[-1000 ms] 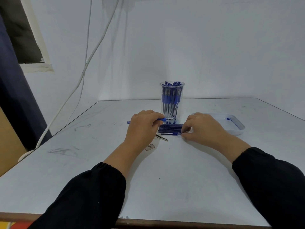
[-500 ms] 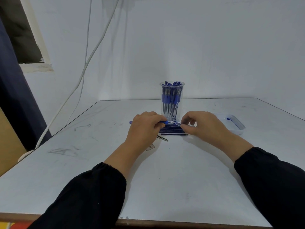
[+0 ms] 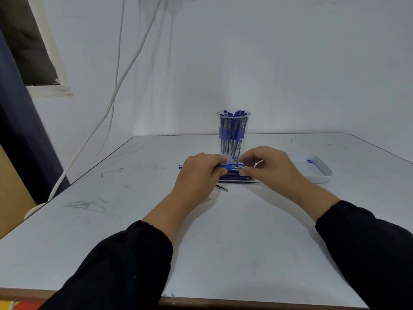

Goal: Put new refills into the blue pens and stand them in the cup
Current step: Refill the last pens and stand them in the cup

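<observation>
A clear plastic cup (image 3: 233, 130) stands mid-table, filled with several blue pens upright. In front of it my left hand (image 3: 196, 173) grips a blue pen (image 3: 228, 167) held level, its rear end sticking out to the left. My right hand (image 3: 270, 168) pinches the pen's tip end, where a thin refill shows. Below both hands lies a row of several dark blue refills (image 3: 241, 179) flat on the table.
A shallow white tray (image 3: 321, 173) with one blue piece in it sits right of my right hand. A small metal part (image 3: 222, 188) lies beside my left wrist. White cables hang down the wall at the left. The table's front edge is close to me.
My right hand left the refill row, rose, and came to the tip of the pen in my left hand. My left hand stayed nearly in place.
</observation>
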Demonstrator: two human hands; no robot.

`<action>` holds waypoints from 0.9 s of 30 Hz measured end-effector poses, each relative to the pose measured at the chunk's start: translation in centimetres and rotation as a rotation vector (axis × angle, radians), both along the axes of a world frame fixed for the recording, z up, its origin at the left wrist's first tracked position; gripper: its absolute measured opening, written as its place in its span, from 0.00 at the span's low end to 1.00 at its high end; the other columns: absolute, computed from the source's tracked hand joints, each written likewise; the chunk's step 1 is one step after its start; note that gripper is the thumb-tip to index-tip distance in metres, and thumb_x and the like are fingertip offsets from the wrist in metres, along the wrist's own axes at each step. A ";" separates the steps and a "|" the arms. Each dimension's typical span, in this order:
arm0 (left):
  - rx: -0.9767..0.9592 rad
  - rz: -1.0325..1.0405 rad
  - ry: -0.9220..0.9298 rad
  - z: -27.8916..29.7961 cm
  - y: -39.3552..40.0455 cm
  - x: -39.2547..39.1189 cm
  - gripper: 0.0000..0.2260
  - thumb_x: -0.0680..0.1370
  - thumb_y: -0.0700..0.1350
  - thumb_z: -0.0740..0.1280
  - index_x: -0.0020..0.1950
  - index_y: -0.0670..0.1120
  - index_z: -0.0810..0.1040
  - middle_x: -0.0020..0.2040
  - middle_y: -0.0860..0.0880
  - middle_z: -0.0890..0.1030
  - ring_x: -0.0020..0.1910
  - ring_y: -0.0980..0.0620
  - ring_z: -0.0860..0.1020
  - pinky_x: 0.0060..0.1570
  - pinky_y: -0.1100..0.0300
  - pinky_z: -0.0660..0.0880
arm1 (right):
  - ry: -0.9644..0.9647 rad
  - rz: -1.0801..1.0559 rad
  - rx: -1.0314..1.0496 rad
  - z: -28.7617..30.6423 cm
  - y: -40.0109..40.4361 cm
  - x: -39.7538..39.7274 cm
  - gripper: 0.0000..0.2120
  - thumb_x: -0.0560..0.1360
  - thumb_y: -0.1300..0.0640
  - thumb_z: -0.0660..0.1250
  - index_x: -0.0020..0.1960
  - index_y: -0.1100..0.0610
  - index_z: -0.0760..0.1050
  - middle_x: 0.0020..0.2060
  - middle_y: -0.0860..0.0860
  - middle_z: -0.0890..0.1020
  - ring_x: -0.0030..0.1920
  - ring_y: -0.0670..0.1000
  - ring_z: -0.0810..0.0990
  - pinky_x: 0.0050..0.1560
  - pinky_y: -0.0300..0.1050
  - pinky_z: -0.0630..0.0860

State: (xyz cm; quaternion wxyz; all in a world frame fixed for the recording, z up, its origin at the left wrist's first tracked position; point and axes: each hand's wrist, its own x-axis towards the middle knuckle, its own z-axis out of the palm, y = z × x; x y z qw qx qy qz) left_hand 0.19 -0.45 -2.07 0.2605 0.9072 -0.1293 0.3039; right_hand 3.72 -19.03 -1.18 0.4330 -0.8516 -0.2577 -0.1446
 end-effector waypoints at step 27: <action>-0.098 -0.050 -0.142 0.1 -0.9 0.1 0.08 0.74 0.37 0.69 0.51 0.42 0.84 0.39 0.43 0.81 0.39 0.48 0.74 0.42 0.58 0.69 | 0.294 0.045 0.401 0.9 0.3 -0.4 0.09 0.68 0.71 0.73 0.37 0.57 0.82 0.30 0.53 0.83 0.32 0.50 0.80 0.40 0.40 0.81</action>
